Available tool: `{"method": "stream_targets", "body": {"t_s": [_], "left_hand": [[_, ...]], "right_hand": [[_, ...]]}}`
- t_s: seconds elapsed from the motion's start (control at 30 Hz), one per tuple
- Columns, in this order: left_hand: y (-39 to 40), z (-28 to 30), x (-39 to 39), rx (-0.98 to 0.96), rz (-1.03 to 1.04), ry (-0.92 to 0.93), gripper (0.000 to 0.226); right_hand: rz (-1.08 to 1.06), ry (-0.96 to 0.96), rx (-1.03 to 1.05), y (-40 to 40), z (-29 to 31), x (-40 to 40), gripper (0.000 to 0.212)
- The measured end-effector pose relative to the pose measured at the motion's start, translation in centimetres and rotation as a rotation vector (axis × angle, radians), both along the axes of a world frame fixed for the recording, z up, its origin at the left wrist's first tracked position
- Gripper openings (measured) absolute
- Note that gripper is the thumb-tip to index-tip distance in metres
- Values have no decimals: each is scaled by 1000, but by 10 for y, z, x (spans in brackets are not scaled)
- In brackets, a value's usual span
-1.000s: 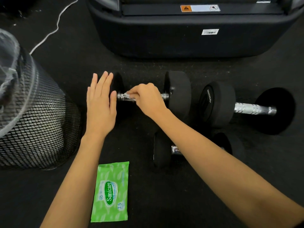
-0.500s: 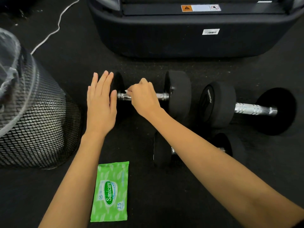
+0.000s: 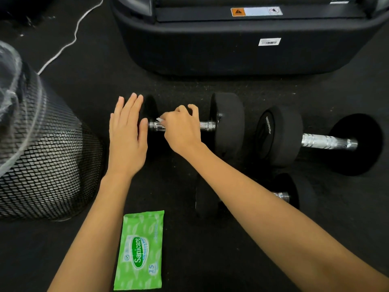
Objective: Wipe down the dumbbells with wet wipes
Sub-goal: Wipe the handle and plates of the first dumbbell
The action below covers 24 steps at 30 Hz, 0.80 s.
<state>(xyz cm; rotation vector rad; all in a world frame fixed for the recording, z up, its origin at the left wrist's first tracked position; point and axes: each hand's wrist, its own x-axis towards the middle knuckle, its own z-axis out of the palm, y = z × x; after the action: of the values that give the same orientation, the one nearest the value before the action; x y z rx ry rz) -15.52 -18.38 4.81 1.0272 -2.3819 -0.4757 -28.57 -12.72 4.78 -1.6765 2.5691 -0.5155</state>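
Note:
Three black dumbbells with chrome handles lie on the dark floor. The left dumbbell [image 3: 228, 123] has my right hand [image 3: 182, 128] curled over its handle, pinching a white wet wipe [image 3: 159, 119] against the chrome. My left hand [image 3: 127, 133] lies flat, fingers together and straight, pressed on that dumbbell's left head, which it mostly hides. A second dumbbell [image 3: 280, 135] lies to the right. The third dumbbell [image 3: 284, 196] lies nearer me, largely hidden under my right forearm. A green pack of wet wipes [image 3: 140, 249] lies on the floor between my arms.
A black mesh bin [image 3: 48, 161] with a clear plastic liner stands at the left. A large black machine base [image 3: 231, 45] fills the far side. A white cable [image 3: 69, 39] runs across the floor at the upper left.
My right hand has slid the wipe a little left along the handle and its fingers have lifted slightly. My left hand has stayed in place.

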Motion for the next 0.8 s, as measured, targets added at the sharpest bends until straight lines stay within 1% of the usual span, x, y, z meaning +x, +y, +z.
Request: {"method": "stream_targets", "body": {"t_s": [0.07, 0.13, 0.23, 0.3, 0.4, 0.47, 0.53, 0.67, 0.8], "left_hand": [[0, 0, -1, 2, 9, 1, 49], [1, -1, -1, 0, 11, 4, 49], [1, -2, -1, -6, 16, 14, 48], [0, -2, -1, -1, 17, 17, 48], [1, -2, 0, -1, 10, 14, 49], [2, -2, 1, 0, 8, 16, 49], [2, -2, 1, 1, 6, 17, 49], [2, -1, 0, -2, 12, 9, 49], [1, 0, 2, 2, 0, -7, 49]], "right_hand": [[25, 37, 15, 6, 1, 1, 29], [-9, 35, 20, 9, 2, 0, 28], [-95, -93, 59, -1, 10, -3, 23], [-65, -146, 92, -10, 14, 0, 19], [60, -135, 70, -11, 11, 9, 21], [101, -67, 34, -1, 5, 8, 28], [77, -32, 15, 8, 3, 3, 30], [-29, -123, 78, 7, 16, -1, 16], [36, -88, 83, 9, 19, 5, 23]]}}
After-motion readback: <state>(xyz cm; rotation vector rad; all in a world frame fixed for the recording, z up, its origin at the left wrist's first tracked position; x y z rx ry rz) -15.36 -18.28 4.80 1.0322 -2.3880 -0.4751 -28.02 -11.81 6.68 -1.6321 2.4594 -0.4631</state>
